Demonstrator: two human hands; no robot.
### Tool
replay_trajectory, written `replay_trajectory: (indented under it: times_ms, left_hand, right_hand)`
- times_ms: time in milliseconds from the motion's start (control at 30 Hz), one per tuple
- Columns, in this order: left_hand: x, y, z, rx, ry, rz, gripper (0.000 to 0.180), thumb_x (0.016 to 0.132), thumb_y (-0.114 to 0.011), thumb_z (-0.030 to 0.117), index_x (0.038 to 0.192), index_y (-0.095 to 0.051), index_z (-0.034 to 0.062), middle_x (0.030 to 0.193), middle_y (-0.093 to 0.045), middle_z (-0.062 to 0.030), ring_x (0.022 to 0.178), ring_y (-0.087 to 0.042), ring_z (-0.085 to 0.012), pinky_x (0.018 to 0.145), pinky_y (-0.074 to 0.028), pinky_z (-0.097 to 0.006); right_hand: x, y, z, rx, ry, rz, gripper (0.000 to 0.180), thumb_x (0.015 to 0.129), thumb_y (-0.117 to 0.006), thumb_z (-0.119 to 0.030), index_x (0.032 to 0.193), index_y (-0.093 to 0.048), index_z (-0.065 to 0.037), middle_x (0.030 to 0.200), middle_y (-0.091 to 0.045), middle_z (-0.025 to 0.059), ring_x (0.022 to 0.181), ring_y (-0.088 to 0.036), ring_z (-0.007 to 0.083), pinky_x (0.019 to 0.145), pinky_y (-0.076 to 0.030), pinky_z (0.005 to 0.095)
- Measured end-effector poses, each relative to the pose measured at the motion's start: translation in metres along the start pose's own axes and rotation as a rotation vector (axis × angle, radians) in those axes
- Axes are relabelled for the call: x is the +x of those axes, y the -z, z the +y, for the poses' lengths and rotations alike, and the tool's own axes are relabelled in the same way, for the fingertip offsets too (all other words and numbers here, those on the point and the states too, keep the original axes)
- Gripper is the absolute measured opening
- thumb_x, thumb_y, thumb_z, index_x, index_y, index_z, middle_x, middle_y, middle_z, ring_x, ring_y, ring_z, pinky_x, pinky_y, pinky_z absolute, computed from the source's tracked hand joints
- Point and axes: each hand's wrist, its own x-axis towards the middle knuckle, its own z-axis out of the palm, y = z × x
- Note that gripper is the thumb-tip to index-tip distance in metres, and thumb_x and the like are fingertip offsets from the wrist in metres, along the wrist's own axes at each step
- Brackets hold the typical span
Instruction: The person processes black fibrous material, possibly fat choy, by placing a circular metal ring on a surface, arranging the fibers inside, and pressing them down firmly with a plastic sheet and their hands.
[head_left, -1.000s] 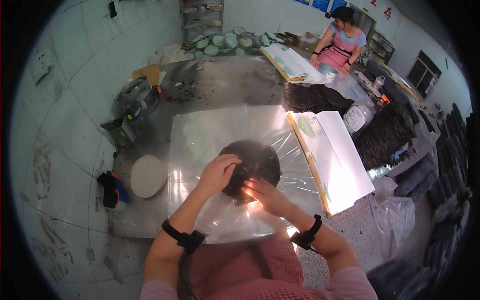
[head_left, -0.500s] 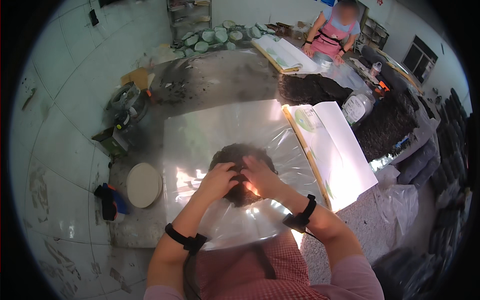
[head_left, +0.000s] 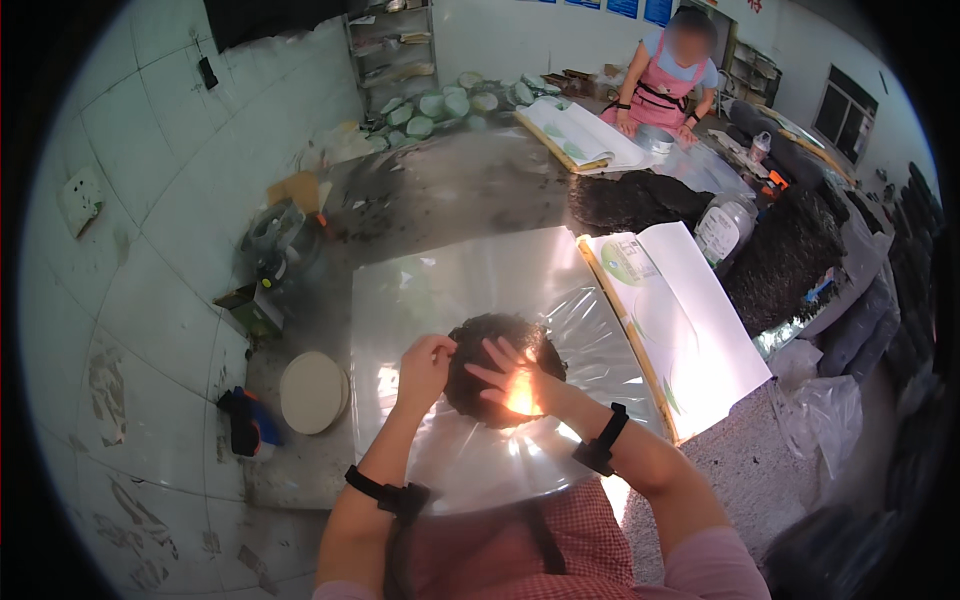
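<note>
A round dark cake of pressed leaves [head_left: 495,350] lies in the middle of a clear plastic sheet [head_left: 460,290] spread on the worktable. My left hand [head_left: 424,368] rests against the cake's left edge with curled fingers. On top of its right half my right hand [head_left: 508,380] lies flat, fingers spread, under a bright glare spot. Both wrists wear black bands.
A stack of white printed paper sheets [head_left: 690,320] lies right of the plastic. Piles of dark loose leaves [head_left: 640,200] sit behind, with a clear jar [head_left: 722,230]. A round pale disc [head_left: 312,392] lies at the left. Another person in a pink apron [head_left: 670,80] works at the far table.
Both hands have shifted on the cake: the right hand has spread flat over its right side and the left has moved to the left edge. The view has tilted slightly.
</note>
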Motion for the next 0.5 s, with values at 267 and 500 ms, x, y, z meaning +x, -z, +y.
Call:
replay_trajectory:
  times_ms: [267, 500]
  left_hand:
    - [0.006, -0.015, 0.017, 0.567, -0.035, 0.145, 0.024, 0.073, -0.066, 0.007, 0.096, -0.060, 0.0045, 0.101, -0.054, -0.0112, 0.094, -0.056, -0.0291, 0.080, -0.049, -0.041]
    - [0.009, -0.029, 0.014, 0.906, -0.138, -0.159, 0.011, 0.073, -0.062, 0.010, 0.082, -0.062, 0.0048, 0.093, -0.057, -0.0128, 0.091, -0.059, -0.0270, 0.074, -0.052, -0.038]
  right_hand:
    - [0.015, -0.004, 0.007, 0.011, -0.121, -0.473, 0.063, 0.087, -0.051, -0.051, 0.143, -0.030, -0.032, 0.154, 0.004, 0.0143, 0.140, -0.001, 0.0423, 0.096, -0.016, 0.0761]
    - [-0.005, -0.062, 0.034, -0.188, -0.047, -0.536, 0.078, 0.080, -0.060, -0.044, 0.145, -0.017, -0.039, 0.154, 0.007, 0.0124, 0.138, -0.001, 0.0477, 0.099, -0.016, 0.0744]
